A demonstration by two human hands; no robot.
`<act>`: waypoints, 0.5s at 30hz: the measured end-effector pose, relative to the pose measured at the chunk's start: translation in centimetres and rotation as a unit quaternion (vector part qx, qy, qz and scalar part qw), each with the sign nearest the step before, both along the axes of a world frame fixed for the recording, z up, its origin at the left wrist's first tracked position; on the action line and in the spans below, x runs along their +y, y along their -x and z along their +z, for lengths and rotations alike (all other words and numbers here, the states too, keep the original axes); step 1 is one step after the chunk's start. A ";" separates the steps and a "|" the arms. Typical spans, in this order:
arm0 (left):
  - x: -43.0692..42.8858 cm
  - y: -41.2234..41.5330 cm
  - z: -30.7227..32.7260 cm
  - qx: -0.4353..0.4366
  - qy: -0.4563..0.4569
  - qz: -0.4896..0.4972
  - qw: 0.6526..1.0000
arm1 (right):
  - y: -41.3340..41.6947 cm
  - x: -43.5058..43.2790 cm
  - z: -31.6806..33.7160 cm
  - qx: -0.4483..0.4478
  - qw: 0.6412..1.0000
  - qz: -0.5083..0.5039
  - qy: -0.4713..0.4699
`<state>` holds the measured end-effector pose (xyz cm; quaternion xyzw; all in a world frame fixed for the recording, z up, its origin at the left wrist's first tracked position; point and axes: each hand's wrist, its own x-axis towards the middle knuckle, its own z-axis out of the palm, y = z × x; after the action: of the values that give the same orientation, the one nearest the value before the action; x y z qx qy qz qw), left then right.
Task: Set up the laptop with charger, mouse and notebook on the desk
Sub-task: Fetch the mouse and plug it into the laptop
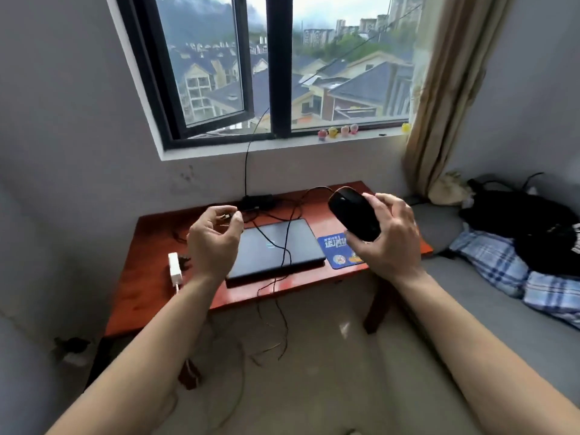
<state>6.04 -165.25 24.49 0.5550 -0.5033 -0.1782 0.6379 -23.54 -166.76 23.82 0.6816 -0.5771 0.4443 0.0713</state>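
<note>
Bed (pixel 489 296): grey, along the right of the room, carrying a blue plaid cloth (pixel 514 268) and a black bag (pixel 530 224)
Tabletop (pixel 150 277): red-brown wood, under the window and against the wall, its right end near the bed
Laptop (pixel 276 249): black, lid closed, lying flat near the middle of the tabletop; a thin black cable (pixel 284 262) runs across its lid and hangs over the front edge toward the floor
Right hand (pixel 387 237): raised above the right end of the tabletop, fingers (pixel 381 204) curled around the mouse from the right side and below, clamped on it
Left hand (pixel 212 240): raised above the tabletop just left of the laptop, thumb and forefinger pinched nearly together on a small dark plug end (pixel 226 216); the other fingers loosely curled
Mouse (pixel 354 213): black, held in the air in the right hand, tilted, above the mouse pad
Mouse pad (pixel 337 251): blue with printed figures, flat on the tabletop just right of the laptop, partly hidden by the right hand
Charger brick (pixel 259 200): black, at the back edge of the tabletop by the wall, cables spreading from it
White adapter (pixel 174 268): on the left part of the tabletop, near the left wrist
</note>
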 end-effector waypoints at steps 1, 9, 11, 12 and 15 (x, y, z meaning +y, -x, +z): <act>-2.2 0.3 0.3 0.013 0.002 -0.004 1.000 | 0.3 -2.2 0.7 -0.005 1.000 -0.002 0.012; -19.5 5.4 4.6 0.053 0.027 -0.001 0.998 | 4.1 -20.6 3.8 -0.045 0.997 0.012 0.068; -23.7 6.8 6.2 0.046 0.039 0.009 0.998 | 5.0 -25.1 4.8 -0.043 0.996 0.017 0.071; -25.6 7.7 6.9 0.050 0.045 0.009 0.998 | 5.6 -27.1 5.3 -0.041 0.997 0.016 0.067; -30.7 9.9 8.5 0.043 0.075 0.009 0.996 | 7.4 -32.2 6.6 -0.049 0.997 0.023 0.063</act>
<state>-3.90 -195.96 32.98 0.5014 -0.4822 -0.1579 0.7008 -30.96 -198.96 30.42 0.6665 -0.5346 0.5140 0.0759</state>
